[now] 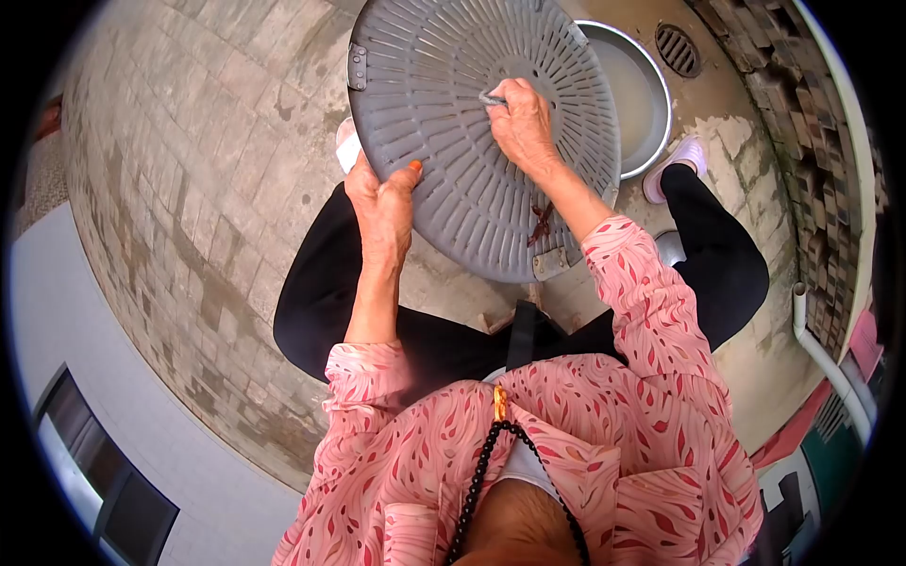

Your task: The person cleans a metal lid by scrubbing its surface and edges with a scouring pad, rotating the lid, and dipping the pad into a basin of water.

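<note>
A large round grey disc (453, 113), ribbed with radial slots like a steamer rack, is tilted in front of me above my lap. My left hand (382, 203) is closed on its near-left rim, thumb on the upper face and the other fingers hidden behind. My right hand (522, 127) is closed over the disc near its middle, pinching a small grey wad (491, 98) that looks like a scouring pad against the surface. Metal brackets (358, 67) sit on the rim. A dark reddish-brown tie or scrap (540, 224) hangs at the near-right side.
Behind the disc's right side stands a metal basin (651, 104) holding cloudy liquid. A floor drain (679, 50) lies beyond it. Stacked bricks or tiles (812, 141) line the right side, with a white pipe (830, 363). Stone paving (208, 189) spreads left.
</note>
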`<state>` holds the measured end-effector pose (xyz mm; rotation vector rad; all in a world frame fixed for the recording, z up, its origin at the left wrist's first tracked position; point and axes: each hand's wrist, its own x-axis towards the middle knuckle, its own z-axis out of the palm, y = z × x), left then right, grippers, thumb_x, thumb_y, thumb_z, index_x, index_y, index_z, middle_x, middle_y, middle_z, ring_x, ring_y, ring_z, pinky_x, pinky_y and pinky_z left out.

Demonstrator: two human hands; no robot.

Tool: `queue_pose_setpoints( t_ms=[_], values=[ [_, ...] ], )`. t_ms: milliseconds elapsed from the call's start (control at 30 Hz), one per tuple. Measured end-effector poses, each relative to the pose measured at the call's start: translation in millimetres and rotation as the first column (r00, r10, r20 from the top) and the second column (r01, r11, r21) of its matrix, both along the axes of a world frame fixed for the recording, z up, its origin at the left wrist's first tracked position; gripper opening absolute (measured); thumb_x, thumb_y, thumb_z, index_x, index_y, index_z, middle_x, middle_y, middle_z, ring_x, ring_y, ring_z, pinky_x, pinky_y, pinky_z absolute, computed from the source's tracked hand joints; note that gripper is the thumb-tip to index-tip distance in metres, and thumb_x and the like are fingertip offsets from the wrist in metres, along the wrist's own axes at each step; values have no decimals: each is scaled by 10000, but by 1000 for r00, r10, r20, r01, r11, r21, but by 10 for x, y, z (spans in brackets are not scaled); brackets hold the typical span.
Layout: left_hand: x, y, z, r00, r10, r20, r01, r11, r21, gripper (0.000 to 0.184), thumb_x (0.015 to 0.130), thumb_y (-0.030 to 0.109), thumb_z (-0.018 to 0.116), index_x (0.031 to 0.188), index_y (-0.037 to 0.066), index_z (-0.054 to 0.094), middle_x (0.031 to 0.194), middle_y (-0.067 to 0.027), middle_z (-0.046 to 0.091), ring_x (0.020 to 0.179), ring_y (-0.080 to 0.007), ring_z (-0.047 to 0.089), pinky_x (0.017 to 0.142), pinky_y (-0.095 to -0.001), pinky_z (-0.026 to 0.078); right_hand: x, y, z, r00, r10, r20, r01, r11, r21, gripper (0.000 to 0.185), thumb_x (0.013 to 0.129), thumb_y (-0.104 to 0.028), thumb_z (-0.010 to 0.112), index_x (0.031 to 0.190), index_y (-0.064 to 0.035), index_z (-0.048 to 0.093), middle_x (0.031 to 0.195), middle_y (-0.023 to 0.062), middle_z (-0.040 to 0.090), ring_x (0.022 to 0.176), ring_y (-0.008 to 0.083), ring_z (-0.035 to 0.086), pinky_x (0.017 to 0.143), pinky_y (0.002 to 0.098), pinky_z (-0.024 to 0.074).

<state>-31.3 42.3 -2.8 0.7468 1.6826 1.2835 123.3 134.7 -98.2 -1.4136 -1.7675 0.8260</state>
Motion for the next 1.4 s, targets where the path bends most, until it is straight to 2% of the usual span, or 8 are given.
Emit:
queue_pose_setpoints(
  t_ms=[167, 367, 467, 733, 900, 1000, 1167, 1400],
  values=[
    [-39, -33, 30, 999, -10, -51, 10, 1000, -19, 296, 713, -63, 565, 1006, -40, 598, 884, -78, 641, 738, -140, 594, 704, -268, 484, -618, -149, 647, 893, 299, -335, -262, 953, 154, 142, 729, 16, 545, 868, -9, 562, 873, 159, 549, 780, 382, 580, 700, 437, 470],
    [-14, -13, 28, 998, -58, 11, 58, 998, -12, 338, 719, -55, 564, 1056, -53, 584, 932, -77, 641, 798, -140, 588, 755, -273, 474, -287, 285, 144, 996, -39, 86, 38, 999, 24, 128, 714, 18, 556, 836, 3, 591, 838, 185, 581, 781, 379, 595, 699, 435, 477],
    [68, 5, 107, 994, -94, 51, 96, 995, -21, 368, 739, -62, 540, 1104, -32, 567, 958, -60, 637, 834, -125, 580, 775, -258, 463, -705, 543, 390, 993, -49, -107, 67, 983, 171, 120, 714, 0, 568, 830, 7, 596, 839, 185, 585, 789, 382, 595, 704, 441, 479],
    [-13, -36, -9, 987, -84, -135, 92, 994, 59, 267, 736, -11, 551, 1000, -30, 581, 850, -15, 612, 768, -104, 546, 720, -257, 461, -698, -231, 764, 816, 470, -337, -378, 874, 306, 140, 717, 20, 580, 855, 4, 589, 896, 164, 586, 819, 360, 593, 717, 407, 493],
    [64, -94, 46, 985, -121, -123, 125, 992, 21, 377, 722, -51, 519, 1097, -28, 554, 909, -50, 640, 794, -112, 561, 732, -253, 465, -924, 885, 384, 990, 59, -132, -21, 963, 270, 132, 744, -39, 566, 870, -13, 594, 918, 161, 584, 848, 361, 584, 721, 446, 481],
    [38, -35, 95, 995, -95, -11, 95, 995, 35, 461, 699, -55, 549, 1160, -45, 541, 992, -93, 637, 858, -155, 596, 810, -278, 468, -950, 611, 486, 975, 108, -195, -51, 960, 277, 143, 741, -47, 568, 882, -22, 576, 877, 155, 565, 818, 368, 574, 730, 451, 475],
    [-273, 153, 14, 896, 35, 444, -54, 998, 31, 378, 697, -69, 553, 1073, -40, 580, 926, -107, 636, 770, -169, 622, 704, -280, 520, -757, -241, 522, 883, 322, -340, -305, 947, 104, 136, 751, -22, 600, 884, -23, 569, 918, 144, 544, 842, 356, 582, 726, 428, 483],
    [-251, 210, -153, 965, 12, 262, 3, 998, -57, 210, 813, 77, 634, 994, -20, 595, 880, -101, 639, 727, -172, 620, 685, -321, 531, 483, -85, -531, 982, -154, 109, 156, 988, -9, 145, 765, -66, 599, 900, -14, 589, 910, 176, 581, 842, 380, 586, 739, 451, 472]
  ],
)
